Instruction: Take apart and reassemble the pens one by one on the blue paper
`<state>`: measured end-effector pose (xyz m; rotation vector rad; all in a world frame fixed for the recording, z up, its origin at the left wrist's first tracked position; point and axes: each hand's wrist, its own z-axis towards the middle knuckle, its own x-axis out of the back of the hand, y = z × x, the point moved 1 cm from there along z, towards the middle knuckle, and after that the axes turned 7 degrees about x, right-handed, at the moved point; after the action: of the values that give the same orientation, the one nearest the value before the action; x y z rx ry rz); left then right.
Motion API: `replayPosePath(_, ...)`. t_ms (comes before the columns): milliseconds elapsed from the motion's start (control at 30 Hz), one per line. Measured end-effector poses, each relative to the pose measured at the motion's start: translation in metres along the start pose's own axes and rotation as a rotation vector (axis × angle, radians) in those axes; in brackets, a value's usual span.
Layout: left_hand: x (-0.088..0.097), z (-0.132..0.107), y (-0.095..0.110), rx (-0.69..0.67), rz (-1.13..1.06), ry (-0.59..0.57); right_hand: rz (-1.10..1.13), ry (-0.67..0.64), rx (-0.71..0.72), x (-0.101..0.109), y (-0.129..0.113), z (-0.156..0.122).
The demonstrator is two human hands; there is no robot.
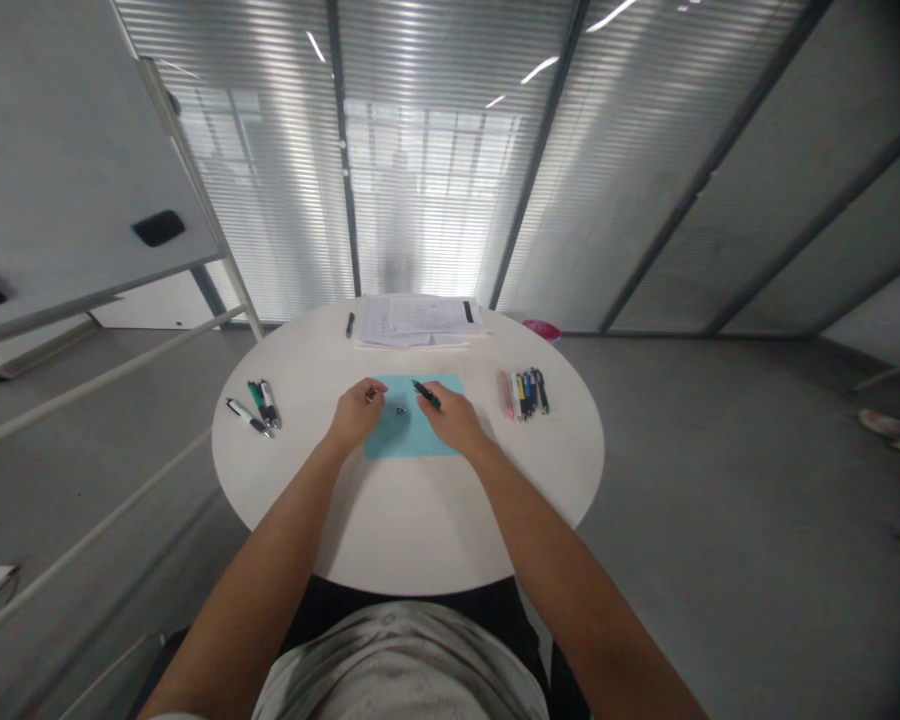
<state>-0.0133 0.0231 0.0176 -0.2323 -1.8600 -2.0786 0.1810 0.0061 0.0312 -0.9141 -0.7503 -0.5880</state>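
My right hand [454, 417] is closed around a green pen [426, 394] over the right part of a light blue sheet [409, 440] on the round white table [420, 540]. My left hand [358, 410] rests at the sheet's left edge, fingers pinched on something small that I cannot make out. A small dark part [400, 409] lies on the sheet between the two hands.
Several coloured pens [523, 392] lie in a row to the right, three pens [259, 405] to the left. Papers with a black clip [420, 320] and a dark pen [349, 324] sit at the far edge. A whiteboard stand [82, 180] is at left.
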Motion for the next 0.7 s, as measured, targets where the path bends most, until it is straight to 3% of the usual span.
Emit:
replayPosePath(167,-0.005,-0.002,-0.007,-0.148,0.207,-0.097,-0.044,0.014,-0.012,0.001,-0.001,0.002)
replayPosePath(433,-0.01,-0.008,-0.007,-0.183,0.342,-0.149,-0.077,-0.006,0.004,0.0,-0.002,0.003)
replayPosePath(700,-0.009,-0.006,-0.005,-0.131,0.161,-0.126,-0.057,-0.036,0.005,-0.002,-0.001,0.001)
